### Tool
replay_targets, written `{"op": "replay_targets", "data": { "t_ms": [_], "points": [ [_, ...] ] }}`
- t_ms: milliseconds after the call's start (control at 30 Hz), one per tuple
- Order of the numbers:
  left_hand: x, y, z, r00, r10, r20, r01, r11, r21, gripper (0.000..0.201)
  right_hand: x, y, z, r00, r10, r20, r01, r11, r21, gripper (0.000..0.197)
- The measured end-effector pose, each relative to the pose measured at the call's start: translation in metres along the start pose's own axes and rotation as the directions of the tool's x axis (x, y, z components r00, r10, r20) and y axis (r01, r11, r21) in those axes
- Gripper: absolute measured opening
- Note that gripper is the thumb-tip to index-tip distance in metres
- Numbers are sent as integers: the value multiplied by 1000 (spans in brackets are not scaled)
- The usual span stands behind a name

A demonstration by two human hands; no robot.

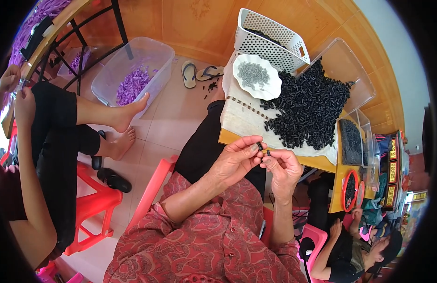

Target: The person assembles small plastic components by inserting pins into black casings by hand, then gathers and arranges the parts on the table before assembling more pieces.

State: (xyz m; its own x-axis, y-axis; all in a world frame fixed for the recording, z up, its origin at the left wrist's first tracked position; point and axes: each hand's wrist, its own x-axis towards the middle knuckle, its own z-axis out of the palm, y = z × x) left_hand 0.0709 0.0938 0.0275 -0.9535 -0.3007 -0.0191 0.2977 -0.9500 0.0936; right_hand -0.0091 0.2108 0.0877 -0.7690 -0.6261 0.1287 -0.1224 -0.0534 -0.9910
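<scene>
Just off the table's near edge, my left hand [232, 162] pinches a small black cylindrical piece [260, 145] between thumb and fingers. Close beside it, my right hand [283, 170] holds another tiny dark piece [268, 153] at its fingertips; its exact kind is too small to make out. Beyond my hands a large heap of short black cylindrical pieces [313, 104] covers much of a white cloth [237, 118]. A white scalloped dish [273, 89] left of the heap contains small clear-grey bits [253, 74].
A white perforated basket [270, 45] stands behind the dish, and a clear bin [365, 89] lies behind the heap. At left, a person [39, 141] sits near a clear tub [155, 47] with purple pieces. Another person [355, 254] sits at right by a red-rimmed bowl [344, 193].
</scene>
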Motion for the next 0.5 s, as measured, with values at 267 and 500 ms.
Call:
{"op": "replay_targets", "data": {
  "t_ms": [267, 500],
  "points": [
    [0, -2, 1, 1000, -15, -4, 15, 1000, -10, 27, 1, 8, -3, 997, -70, 38, 69, 996, 48, 17],
    [-1, -2, 0, 1000, -21, 19, 21, 1000, -5, 27, 1, -3, 3, 998, -9, 60, 2, 993, 115, 17]
  ]
}}
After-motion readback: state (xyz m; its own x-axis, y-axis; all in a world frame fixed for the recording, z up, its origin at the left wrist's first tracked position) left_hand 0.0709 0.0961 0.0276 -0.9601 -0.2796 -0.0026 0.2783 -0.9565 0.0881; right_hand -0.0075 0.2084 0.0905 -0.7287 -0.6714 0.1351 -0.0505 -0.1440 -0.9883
